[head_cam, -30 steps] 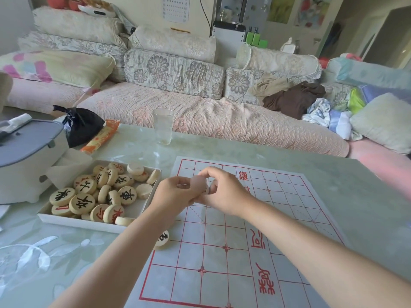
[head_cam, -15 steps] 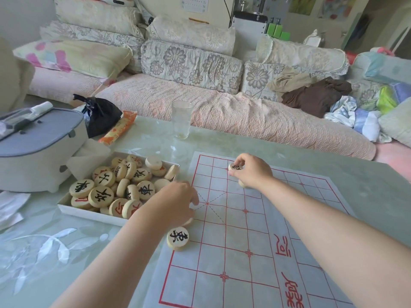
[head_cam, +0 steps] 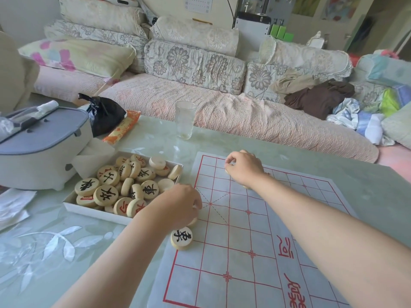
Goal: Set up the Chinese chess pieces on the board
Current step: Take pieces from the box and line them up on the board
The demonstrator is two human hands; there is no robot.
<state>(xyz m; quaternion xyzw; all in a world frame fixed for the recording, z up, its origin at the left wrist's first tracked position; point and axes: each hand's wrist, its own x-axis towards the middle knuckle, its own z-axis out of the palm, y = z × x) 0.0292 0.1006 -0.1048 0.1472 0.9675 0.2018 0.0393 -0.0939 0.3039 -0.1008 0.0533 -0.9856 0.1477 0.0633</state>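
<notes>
Board (head_cam: 233, 258): pale sheet with a red grid, red characters along the river band; lies flat on the glass-topped table (head_cam: 66, 245), directly in front of the person, so every point is within both arms' reach.
Tray (head_cam: 93, 211): shallow white box just left of the board; kept close, judged to shorten each trip from stock to grid.
Loose pieces (head_cam: 124, 185): round, pale wooden discs with black or red characters, heaped in the tray; some face up, some blank side up, some on edge. Unsorted.
Black-marked piece (head_cam: 182, 237): one disc, face up, set on the board's left border line, apart from the heap.
Left hand (head_cam: 178, 203): back upward at the board's left border, fingers curled down and gripping a half-covered piece (head_cam: 193, 221), of which only a pale rim shows; judged to be seating it just beyond the black-marked one.
Right hand (head_cam: 244, 168): reaches to the far-left corner of the grid, fingers curled under; whether they pinch a disc cannot be told.
Progress: early, in my judgement; most stock remains in the tray.
Tumbler (head_cam: 185, 121): clear glass, upright, beyond the board.
</notes>
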